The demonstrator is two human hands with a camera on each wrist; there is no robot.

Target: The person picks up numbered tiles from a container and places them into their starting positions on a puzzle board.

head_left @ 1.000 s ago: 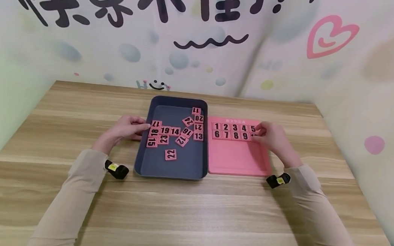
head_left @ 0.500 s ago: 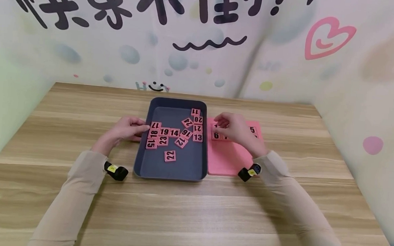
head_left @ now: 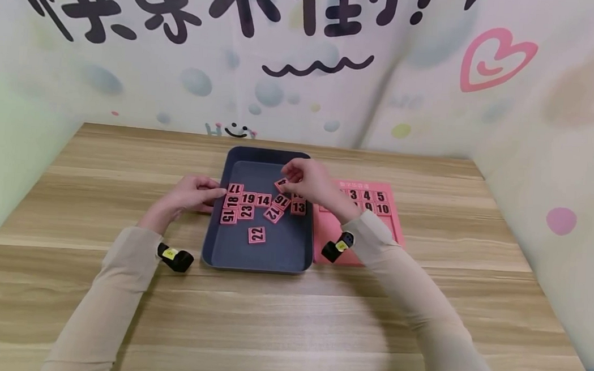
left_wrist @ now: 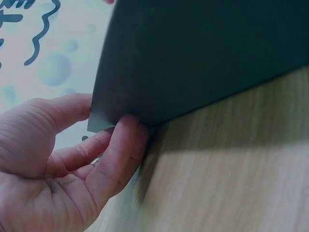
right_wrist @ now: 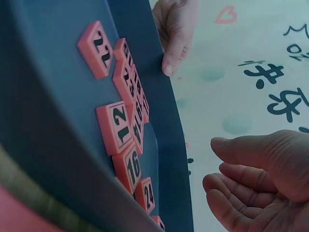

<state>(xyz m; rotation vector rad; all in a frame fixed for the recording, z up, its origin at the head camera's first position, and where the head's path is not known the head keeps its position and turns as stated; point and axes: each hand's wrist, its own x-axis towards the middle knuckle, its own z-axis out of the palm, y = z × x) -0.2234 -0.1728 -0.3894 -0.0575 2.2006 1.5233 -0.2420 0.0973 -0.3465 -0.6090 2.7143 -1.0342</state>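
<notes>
Pink number tiles lie in a dark blue tray, among them tile 22, tile 14 and tile 13. My left hand grips the tray's left side; in the left wrist view its thumb is at the rim and fingertips press the outer wall. Over the tray's upper right hovers my right hand, thumb and fingers apart, loosely bent and holding nothing in the right wrist view. Below it there are tile 12, tile 16 and tile 24. It hides tiles 11 and 20.
Against the tray's right side lies a pink board with two rows of number tiles, partly covered by the right forearm. The wooden table meets a printed wall at the back.
My right hand has left the tile 10 corner of the board and moved left across it to over the tray. My left hand and the tray have stayed put.
</notes>
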